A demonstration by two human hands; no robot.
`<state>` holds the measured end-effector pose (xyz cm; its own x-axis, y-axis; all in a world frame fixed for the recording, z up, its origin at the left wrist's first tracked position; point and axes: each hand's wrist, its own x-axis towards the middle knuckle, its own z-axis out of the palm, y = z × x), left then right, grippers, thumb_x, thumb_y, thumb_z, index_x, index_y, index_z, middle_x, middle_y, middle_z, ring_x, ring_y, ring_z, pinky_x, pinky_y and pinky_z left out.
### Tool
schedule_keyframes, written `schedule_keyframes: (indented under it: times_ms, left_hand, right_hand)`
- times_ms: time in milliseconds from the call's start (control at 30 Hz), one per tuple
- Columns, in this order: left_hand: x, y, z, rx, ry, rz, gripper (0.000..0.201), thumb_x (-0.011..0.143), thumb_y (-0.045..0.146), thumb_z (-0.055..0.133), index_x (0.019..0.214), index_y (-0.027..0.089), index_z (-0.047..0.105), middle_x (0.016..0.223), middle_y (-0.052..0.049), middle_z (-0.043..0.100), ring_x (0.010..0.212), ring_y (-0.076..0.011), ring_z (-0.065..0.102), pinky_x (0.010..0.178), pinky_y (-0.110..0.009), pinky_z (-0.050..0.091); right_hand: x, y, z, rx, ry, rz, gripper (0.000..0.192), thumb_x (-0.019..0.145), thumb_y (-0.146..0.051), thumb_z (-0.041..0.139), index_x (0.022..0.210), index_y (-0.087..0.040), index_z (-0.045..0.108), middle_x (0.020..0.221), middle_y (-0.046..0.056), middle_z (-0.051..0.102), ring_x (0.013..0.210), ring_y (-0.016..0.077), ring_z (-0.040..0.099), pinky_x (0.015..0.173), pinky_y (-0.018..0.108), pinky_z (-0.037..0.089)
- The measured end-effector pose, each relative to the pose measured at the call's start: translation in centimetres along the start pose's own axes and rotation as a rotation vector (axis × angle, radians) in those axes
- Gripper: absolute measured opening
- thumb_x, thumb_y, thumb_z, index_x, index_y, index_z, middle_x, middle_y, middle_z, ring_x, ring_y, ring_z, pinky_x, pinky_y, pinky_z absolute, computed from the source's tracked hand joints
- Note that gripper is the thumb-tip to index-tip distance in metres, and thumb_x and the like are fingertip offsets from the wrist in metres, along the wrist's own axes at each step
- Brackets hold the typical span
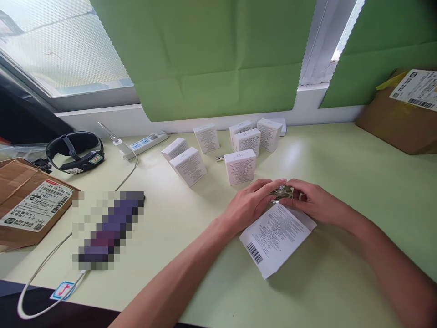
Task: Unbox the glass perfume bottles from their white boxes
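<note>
A small shiny, glass-like object sits between my two hands just above the table; its exact kind is hard to tell. My left hand closes on it from the left, fingers bent over its top. From the right, my right hand grips it with thumb and fingers. Directly in front of them lies a white printed box, barcode at its lower left corner and a flap at its right side. Part of the glass-like object is covered by my fingers.
Several white printed boxes stand behind my hands, the nearest box close to my left fingers. A phone on a cable, a power strip, a black headband and a cardboard box are at left. Another carton is at right.
</note>
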<state>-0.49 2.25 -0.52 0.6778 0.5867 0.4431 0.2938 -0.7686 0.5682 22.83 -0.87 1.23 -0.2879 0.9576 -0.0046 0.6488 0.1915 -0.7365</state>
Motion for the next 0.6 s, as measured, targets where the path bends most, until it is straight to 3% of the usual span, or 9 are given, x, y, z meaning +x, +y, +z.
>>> schedule_keyframes:
  times_ms: [600]
  left_hand:
    - [-0.17, -0.44, 0.25, 0.069, 0.001, 0.029, 0.047, 0.104, 0.027, 0.044, 0.150, 0.033, 0.038, 0.133, -0.008, 0.061, 0.114, -0.0216, 0.066, 0.091, -0.039, 0.059]
  right_hand:
    - [0.03, -0.39, 0.31, 0.040, 0.003, 0.007, 0.039, 0.092, -0.055, 0.059, 0.118, -0.028, 0.070, 0.096, 0.003, 0.070, 0.072, 0.0188, 0.060, 0.064, 0.033, 0.049]
